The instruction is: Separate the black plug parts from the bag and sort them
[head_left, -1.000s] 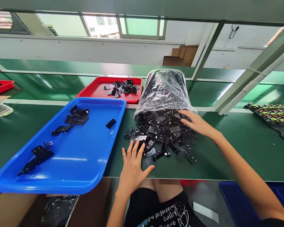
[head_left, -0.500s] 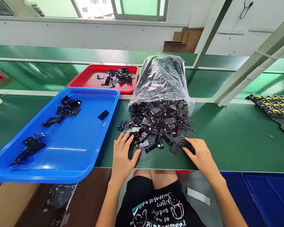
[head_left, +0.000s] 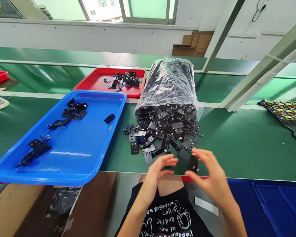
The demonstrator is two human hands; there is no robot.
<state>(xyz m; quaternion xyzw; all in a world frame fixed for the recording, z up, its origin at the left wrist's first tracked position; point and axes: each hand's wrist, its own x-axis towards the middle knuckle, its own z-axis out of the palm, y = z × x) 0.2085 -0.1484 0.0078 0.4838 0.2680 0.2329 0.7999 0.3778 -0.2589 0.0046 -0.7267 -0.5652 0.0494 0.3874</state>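
Observation:
My right hand (head_left: 210, 172) grips a small black plate (head_left: 193, 163) between thumb and fingers, above the front edge of the table. To its left is my left hand (head_left: 159, 172), fingers apart and nothing in them, its fingertips pointing at the plate without touching it. Just beyond both hands lies a loose pile of small black flat parts (head_left: 166, 128), some with thin metal prongs. The pile spills from the mouth of a clear plastic bag (head_left: 171, 79). One dark plate with small holes (head_left: 134, 147) lies apart at the pile's left edge.
A blue tray (head_left: 79, 144) at the left holds several black parts. Behind it, a red tray (head_left: 88, 82) holds more. Bundled colourful pieces (head_left: 288, 110) lie at the right. A slanted metal post (head_left: 254, 79) rises behind the green table (head_left: 241, 141).
My left hand has left the pile's edge and moved right, toward my right hand. My right hand has drawn a black plate back from the pile toward the table edge.

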